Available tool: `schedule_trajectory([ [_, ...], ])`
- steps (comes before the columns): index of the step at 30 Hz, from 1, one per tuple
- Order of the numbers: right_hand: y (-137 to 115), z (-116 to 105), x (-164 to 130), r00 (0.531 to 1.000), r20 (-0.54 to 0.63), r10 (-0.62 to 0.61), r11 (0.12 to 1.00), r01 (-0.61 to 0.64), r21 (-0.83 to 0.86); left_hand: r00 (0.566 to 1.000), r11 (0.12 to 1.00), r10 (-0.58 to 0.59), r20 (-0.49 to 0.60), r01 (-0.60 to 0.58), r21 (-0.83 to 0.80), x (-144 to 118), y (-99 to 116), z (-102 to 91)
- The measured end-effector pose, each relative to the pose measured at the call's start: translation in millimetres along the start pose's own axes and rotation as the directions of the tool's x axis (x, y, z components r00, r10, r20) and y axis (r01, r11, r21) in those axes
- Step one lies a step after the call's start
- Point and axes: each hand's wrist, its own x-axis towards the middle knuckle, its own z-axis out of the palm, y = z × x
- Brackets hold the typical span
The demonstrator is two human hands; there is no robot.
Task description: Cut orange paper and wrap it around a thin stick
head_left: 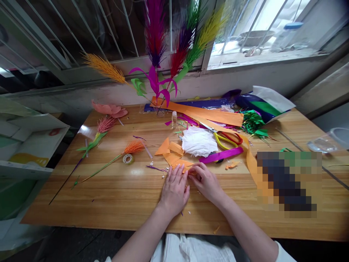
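My left hand (174,187) lies flat, fingers spread, pressing down on a folded piece of orange paper (182,163) on the wooden table (114,193). My right hand (206,181) is beside it, fingertips pinching the same paper's edge near the left hand's fingers. More folded orange paper (170,149) lies just beyond the hands. A magenta paper strip (220,154) and a crumpled white tissue (199,142) sit further back.
Yellow-and-red scissors (227,140), long orange strips (207,114), green paper scraps (252,123) and a small glue bottle (174,118) lie behind. Finished paper flowers (105,125) and a tape roll (127,158) lie left. A bouquet of paper plumes (163,54) stands at the back.
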Motion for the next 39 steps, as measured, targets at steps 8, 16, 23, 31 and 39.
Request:
schedule_trajectory([
  [8, -7, 0, -2, 0.986, -0.158, -0.051, 0.993, 0.034, -0.109, 1.000, 1.000, -0.005, -0.010, 0.005, -0.018, 13, 3, 1.6],
  [16, 3, -1, 8, 0.988, -0.125, -0.091, 0.996, 0.089, -0.022, 0.999, 1.000, -0.027, -0.046, 0.027, 0.006, 16, 1, 4.9],
  [23, 5, 0, 7, 0.987, -0.138, -0.080, 0.997, 0.082, 0.007, 0.997, 0.999, 0.021, -0.077, -0.018, 0.044, 14, -1, 5.6],
  [31, 3, 0, 9, 0.978, -0.191, -0.087, 0.996, 0.091, 0.013, 0.994, 0.996, -0.043, -0.101, 0.050, 0.075, 21, 3, 10.9],
  [39, 8, -1, 11, 0.977, -0.193, 0.091, 0.960, -0.035, 0.278, 0.930, 0.935, -0.238, -0.282, 0.141, -0.324, 19, -2, 1.5],
])
